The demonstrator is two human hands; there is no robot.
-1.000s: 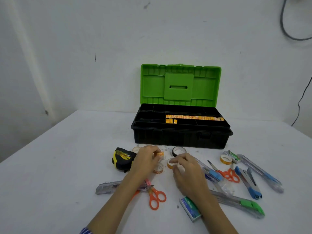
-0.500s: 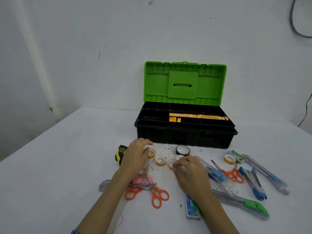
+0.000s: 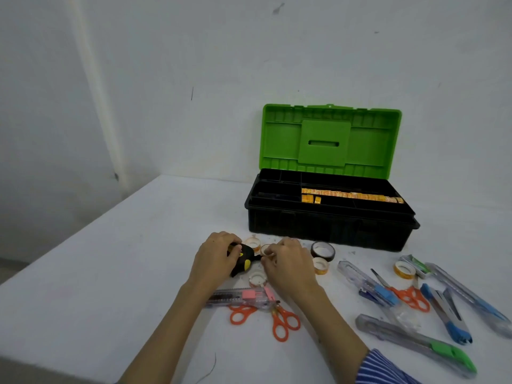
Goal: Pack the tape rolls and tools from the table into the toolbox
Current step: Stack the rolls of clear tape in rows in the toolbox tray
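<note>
The left hand (image 3: 214, 260) now grips the black-and-yellow tape measure (image 3: 243, 259), fingers curled over its top; half a second earlier this hand held a small tape roll and the tape measure lay just left of it. The right hand (image 3: 288, 263) pinches a small clear tape roll (image 3: 266, 250) at its fingertips, close beside the tape measure. This indicates that collection of the near-left cluster is under way, with one item secured in each hand; neither item has yet travelled toward the toolbox (image 3: 329, 223). The toolbox stands at the far right of the white table (image 3: 124, 273), green lid (image 3: 331, 141) raised, with a row of orange-yellow pieces already in one tray compartment. Loose tape rolls remain on the table: one (image 3: 253, 242) far of the tape measure, one (image 3: 257, 277) near of it, a black roll (image 3: 322, 250) and a small yellow roll (image 3: 320, 266) to the right of the right hand, and another yellow roll (image 3: 405, 270) further right. Tools not yet packed include a pink utility knife (image 3: 243, 297) lying across orange scissors (image 3: 266, 318) near the wrists, and, on the right, a second pair of orange scissors (image 3: 407, 293), a green-tipped utility knife (image 3: 415, 345) and several blue-handled cutters. Most of the task is judged outstanding.
</note>
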